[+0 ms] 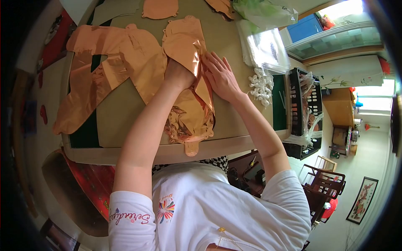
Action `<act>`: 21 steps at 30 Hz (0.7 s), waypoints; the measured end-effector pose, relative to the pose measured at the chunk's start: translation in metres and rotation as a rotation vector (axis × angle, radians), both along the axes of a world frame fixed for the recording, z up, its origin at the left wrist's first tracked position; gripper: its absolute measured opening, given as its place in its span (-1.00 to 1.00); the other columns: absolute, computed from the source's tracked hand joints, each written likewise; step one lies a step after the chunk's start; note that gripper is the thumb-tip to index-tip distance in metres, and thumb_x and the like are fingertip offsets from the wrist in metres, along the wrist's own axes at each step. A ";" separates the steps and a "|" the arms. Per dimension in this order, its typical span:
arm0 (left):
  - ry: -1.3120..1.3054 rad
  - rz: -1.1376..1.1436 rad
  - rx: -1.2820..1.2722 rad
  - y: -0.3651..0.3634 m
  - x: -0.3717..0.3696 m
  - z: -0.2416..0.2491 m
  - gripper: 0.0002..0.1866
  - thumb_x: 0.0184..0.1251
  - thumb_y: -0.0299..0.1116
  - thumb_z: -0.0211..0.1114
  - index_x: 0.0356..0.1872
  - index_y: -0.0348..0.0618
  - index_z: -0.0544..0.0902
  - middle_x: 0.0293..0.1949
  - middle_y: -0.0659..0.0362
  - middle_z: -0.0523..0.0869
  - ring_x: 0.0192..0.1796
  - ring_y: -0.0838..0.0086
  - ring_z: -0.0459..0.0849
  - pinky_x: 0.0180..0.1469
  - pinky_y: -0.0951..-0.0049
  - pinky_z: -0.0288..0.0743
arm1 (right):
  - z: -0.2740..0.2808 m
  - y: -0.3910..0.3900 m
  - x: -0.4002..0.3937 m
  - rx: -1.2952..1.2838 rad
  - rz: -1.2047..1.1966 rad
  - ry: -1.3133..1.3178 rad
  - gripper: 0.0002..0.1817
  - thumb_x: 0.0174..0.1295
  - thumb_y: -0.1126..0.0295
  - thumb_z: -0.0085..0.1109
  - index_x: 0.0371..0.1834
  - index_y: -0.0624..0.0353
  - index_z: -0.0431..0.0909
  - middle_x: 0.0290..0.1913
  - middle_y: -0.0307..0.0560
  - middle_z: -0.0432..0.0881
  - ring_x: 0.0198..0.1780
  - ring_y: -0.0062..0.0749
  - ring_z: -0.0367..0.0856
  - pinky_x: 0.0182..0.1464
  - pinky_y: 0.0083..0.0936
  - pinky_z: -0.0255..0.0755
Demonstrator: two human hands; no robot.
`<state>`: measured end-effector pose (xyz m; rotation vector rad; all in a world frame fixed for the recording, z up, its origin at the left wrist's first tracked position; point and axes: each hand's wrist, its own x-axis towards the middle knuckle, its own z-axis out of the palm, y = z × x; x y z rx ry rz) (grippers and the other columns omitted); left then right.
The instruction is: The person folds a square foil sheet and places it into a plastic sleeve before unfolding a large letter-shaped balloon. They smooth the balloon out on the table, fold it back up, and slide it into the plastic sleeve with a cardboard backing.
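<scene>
A flat, copper-coloured foil balloon [190, 113] lies partly folded over itself on the table in front of me. My left hand [179, 75] reaches in under its raised flap, and the foil hides the fingers. My right hand [220, 79] rests flat at the balloon's right edge, its fingers stretched out and its fingertips touching the foil. Left of the hands is a larger flat copper foil balloon [140, 58], with one long part running down toward the table's near left corner.
More copper foil [160, 8] lies at the far edge. Clear plastic bags [266, 48] and a bunch of white pieces [261, 87] are on the right side of the table [234, 121]. A black crate [307, 113] holding plastic packets stands beyond the right edge.
</scene>
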<state>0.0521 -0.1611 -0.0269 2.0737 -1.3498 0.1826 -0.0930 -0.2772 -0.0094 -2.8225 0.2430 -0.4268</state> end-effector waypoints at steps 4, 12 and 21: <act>0.052 -0.014 -0.071 0.002 -0.002 0.004 -0.62 0.36 -0.28 0.06 0.12 -0.21 0.55 0.18 -0.05 0.57 0.26 0.08 0.49 0.35 0.13 0.27 | 0.004 0.001 0.002 0.066 0.002 -0.031 -0.51 0.46 0.19 -0.07 0.41 0.08 0.35 0.45 -0.08 0.33 0.52 -0.17 0.16 0.52 -0.02 -0.04; 0.029 0.064 0.062 0.001 -0.004 0.001 -0.61 0.30 -0.24 0.12 0.10 -0.19 0.56 0.14 -0.03 0.60 0.26 0.11 0.49 0.34 0.11 0.26 | 0.007 0.001 0.000 0.014 0.110 0.046 -0.51 0.45 0.27 -0.07 0.42 0.11 0.33 0.44 -0.04 0.35 0.52 -0.15 0.16 0.53 -0.03 -0.07; 0.126 0.142 -0.103 -0.004 0.024 -0.031 -0.77 0.28 -0.36 0.12 -0.12 -0.22 0.62 -0.11 -0.08 0.68 0.02 0.01 0.60 0.09 0.13 0.45 | 0.005 0.001 0.002 0.018 0.103 -0.010 -0.54 0.44 0.24 -0.04 0.36 0.12 0.38 0.40 -0.06 0.39 0.48 -0.17 0.23 0.49 -0.04 0.02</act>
